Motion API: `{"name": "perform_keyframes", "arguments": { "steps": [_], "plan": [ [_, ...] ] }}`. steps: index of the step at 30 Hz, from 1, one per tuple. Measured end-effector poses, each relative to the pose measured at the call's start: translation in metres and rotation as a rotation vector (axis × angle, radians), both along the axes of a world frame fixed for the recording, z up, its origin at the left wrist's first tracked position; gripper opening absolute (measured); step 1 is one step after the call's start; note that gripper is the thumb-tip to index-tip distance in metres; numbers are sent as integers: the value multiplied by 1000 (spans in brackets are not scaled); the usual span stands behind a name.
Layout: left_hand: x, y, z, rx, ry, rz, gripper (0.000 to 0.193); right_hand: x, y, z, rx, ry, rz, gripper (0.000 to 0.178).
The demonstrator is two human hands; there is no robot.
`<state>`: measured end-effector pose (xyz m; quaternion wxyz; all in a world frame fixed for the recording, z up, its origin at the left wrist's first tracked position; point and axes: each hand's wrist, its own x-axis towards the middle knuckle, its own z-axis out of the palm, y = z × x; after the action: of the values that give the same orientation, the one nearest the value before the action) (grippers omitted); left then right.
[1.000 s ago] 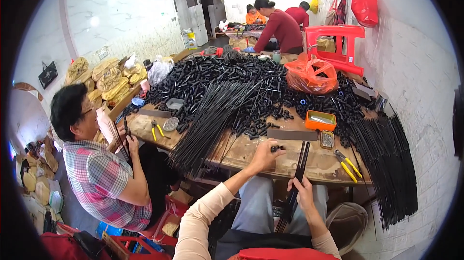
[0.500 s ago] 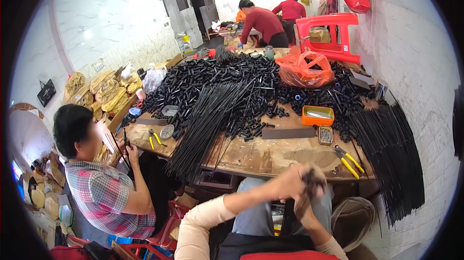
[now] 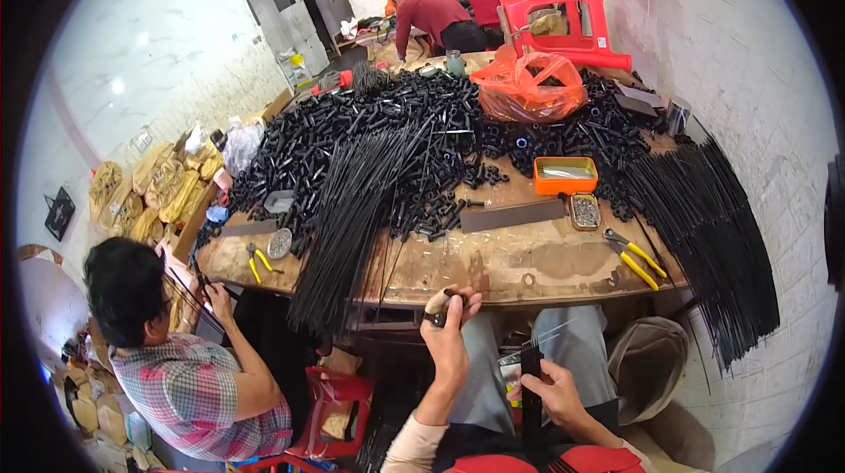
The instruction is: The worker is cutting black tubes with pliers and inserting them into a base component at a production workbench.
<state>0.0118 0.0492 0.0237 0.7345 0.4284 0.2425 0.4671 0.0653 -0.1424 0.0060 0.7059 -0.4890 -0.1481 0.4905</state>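
Observation:
My left hand (image 3: 449, 345) is raised just off the table's front edge. Its fingers are curled round a small black part (image 3: 434, 319), and another bit of black shows at the fingertips; its exact shape is hard to make out. Over my lap, my right hand (image 3: 554, 392) grips a bundle of thin black rods (image 3: 531, 398), held roughly upright. Thin pale wire-like tips (image 3: 550, 332) stick out near the bundle's upper end. My hands are apart.
A wooden table (image 3: 493, 271) bears heaped short black parts (image 3: 370, 108), long black rods (image 3: 352, 227) and more rods (image 3: 704, 235) at right. Yellow-handled pliers (image 3: 629, 257), a tin (image 3: 584, 211) and an orange box (image 3: 565, 176) lie near. A co-worker (image 3: 189, 367) sits left.
My hands, close together and blurred before, have separated: the left has moved left, the right has dropped toward my lap. The view has shifted, and the table sits higher in it.

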Motion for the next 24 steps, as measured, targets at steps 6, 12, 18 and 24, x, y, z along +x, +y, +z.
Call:
{"name": "perform_keyframes", "arguments": {
  "steps": [6,12,18,24],
  "plan": [
    [0,-16,-16,-75,-6,-6,18,-8,-14,2,-55,17,28,19],
    [11,-13,7,92,38,-12,14,20,7,-3,30,-28,60,16],
    [-6,-7,-25,2,84,-55,18,18,8,-10,26,-9,-4,25],
    [-14,-20,-23,-36,19,-41,19,-2,4,2,-24,-74,-4,26]
  ]
}}
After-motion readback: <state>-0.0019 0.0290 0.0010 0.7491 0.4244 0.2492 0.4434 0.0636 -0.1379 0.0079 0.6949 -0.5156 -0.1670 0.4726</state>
